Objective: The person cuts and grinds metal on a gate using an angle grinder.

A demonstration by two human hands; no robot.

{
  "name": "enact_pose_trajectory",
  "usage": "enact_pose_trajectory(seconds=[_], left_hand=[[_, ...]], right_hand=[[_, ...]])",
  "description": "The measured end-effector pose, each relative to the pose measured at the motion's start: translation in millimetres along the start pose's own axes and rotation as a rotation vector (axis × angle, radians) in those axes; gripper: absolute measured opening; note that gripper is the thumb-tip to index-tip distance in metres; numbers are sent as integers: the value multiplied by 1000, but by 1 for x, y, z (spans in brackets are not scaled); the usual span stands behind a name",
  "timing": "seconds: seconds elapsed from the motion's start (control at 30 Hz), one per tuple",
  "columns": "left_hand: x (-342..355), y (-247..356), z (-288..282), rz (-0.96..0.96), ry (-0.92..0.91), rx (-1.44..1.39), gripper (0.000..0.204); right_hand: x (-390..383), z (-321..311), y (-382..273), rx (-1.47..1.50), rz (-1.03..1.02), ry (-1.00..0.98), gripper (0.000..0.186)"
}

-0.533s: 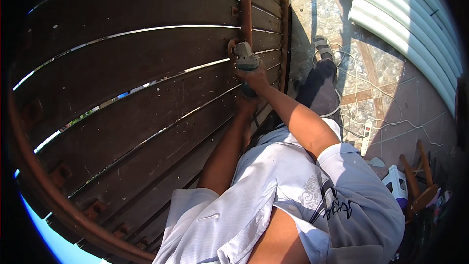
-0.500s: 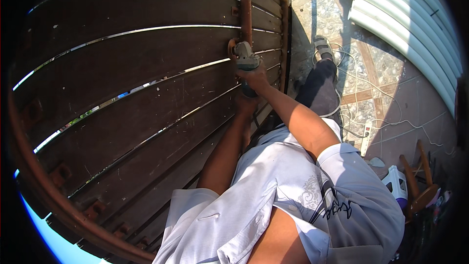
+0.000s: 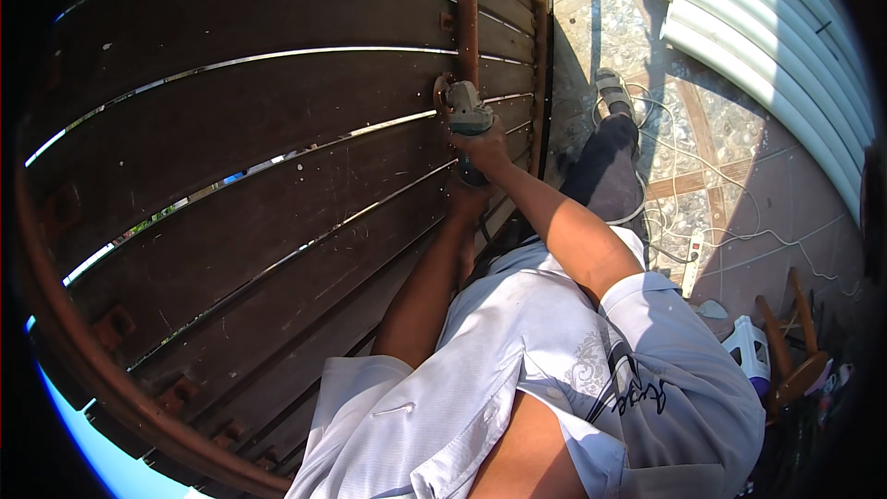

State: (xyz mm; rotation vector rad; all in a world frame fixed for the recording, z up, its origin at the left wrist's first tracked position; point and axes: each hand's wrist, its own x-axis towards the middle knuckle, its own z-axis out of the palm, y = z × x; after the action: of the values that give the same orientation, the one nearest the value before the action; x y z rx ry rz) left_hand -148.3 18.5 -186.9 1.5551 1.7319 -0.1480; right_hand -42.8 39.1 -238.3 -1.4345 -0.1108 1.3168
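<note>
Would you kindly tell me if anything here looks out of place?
Yes: the pale cable lies in loose, untidy loops on the floor by the shoe, perhaps a trip hazard while the left hand and right hand hold the grinder.

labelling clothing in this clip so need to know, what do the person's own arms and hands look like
The left sleeve and right sleeve are short and pale grey-white, matching the shirt, which has a dark print on its front. The left hand and right hand wear no gloves.
</note>
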Motion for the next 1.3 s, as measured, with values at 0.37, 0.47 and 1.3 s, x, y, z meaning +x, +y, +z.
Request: enact_pose_trajectory(seconds=[0.37,0.47,1.3], left_hand=[[1,1,3,64,40,-11,76],[1,3,4,29,31,37,78],[4,-6,0,36,-11,53,74]], right_hand=[[10,1,16,13,-11,18,90],[15,-1,24,-4,-17,11,88],[2,4,11,30,-35,65,74]])
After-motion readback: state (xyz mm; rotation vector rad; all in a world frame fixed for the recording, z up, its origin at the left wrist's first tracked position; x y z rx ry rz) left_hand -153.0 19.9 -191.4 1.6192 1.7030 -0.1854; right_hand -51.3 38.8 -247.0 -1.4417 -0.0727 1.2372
